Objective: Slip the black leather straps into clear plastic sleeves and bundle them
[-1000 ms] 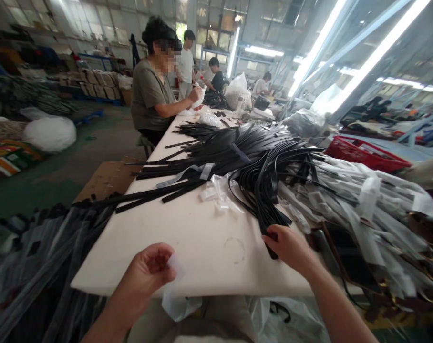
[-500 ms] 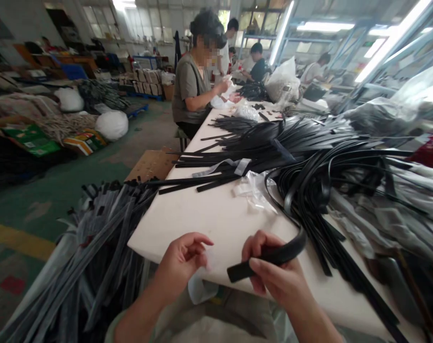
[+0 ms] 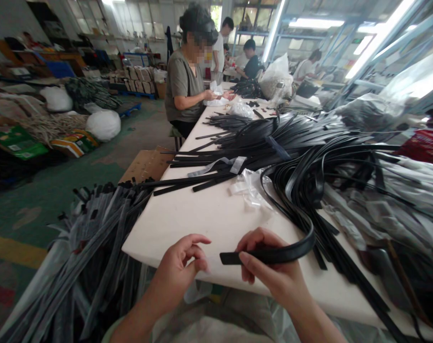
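Observation:
A long black belt strap (image 3: 284,255) is gripped in my right hand (image 3: 270,267), between thumb and fingers. Its squared end points left toward my other hand, and the rest curls back to the pile of black straps (image 3: 298,186) on the table's right. My left hand (image 3: 184,262) is at the table's front edge, thumb and middle finger pinched, index finger stretched out. A thin clear plastic sleeve (image 3: 198,291) hangs beneath its fingertips, partly hidden by the hand. The strap end and the left fingers are apart.
Sleeved straps (image 3: 95,247) are heaped at the left below the white table (image 3: 180,214). A crumpled clear bag (image 3: 252,188) lies ahead of my hands. One co-worker (image 3: 188,81) sits along the table's left side. Plastic packing (image 3: 366,209) covers the right.
My right hand has raised and levelled the strap's end, bringing it slightly left. My left hand stays nearly in place. The co-worker's hands have lowered.

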A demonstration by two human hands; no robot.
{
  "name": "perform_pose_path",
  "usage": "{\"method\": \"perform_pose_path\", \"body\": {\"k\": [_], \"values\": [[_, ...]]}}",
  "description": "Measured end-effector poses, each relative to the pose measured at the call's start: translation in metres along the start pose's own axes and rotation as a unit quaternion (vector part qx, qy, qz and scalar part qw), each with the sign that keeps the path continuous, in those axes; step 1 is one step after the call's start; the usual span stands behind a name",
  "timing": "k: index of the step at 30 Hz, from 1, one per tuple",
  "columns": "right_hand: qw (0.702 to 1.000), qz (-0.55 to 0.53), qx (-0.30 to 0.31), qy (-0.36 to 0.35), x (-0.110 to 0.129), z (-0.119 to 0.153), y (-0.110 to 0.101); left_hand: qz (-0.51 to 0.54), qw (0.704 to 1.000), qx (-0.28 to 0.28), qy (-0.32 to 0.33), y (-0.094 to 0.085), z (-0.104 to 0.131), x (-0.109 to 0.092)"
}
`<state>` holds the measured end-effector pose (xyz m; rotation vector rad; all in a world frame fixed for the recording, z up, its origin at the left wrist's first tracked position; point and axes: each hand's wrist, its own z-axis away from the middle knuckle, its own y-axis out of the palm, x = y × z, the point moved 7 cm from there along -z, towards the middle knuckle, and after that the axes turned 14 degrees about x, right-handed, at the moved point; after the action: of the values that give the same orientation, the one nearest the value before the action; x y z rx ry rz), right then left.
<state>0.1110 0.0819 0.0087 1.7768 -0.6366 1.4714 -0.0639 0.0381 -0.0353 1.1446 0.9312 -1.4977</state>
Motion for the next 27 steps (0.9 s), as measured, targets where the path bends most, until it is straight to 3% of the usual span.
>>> {"method": "perform_pose_path", "body": {"k": [7, 16, 18, 20, 22, 24, 27], "values": [[0.999, 0.009, 0.021, 0.041, -0.009, 0.001, -0.001, 0.005, 1.000, 0.009, -0.005, 0.004, -0.003, -0.001], [0.984, -0.027, 0.091, 0.148, -0.047, 0.001, 0.012, -0.028, 0.998, 0.034, -0.048, 0.011, -0.001, 0.001], [0.985, -0.080, 0.072, 0.133, -0.051, 0.001, 0.006, -0.042, 0.997, 0.037, -0.061, 0.011, 0.000, 0.001], [0.990, -0.107, -0.006, 0.095, -0.052, 0.001, -0.008, -0.054, 0.995, 0.030, -0.075, 0.009, 0.002, 0.001], [0.994, -0.068, -0.065, 0.062, -0.052, 0.003, -0.016, -0.064, 0.994, 0.030, -0.077, 0.009, 0.002, -0.001], [0.999, -0.001, -0.034, 0.038, -0.050, 0.001, -0.006, -0.071, 0.995, 0.037, -0.061, 0.012, 0.001, -0.005], [0.990, 0.119, 0.060, -0.037, -0.038, 0.001, 0.020, -0.056, 0.997, 0.034, -0.037, 0.017, -0.001, -0.009]]}}
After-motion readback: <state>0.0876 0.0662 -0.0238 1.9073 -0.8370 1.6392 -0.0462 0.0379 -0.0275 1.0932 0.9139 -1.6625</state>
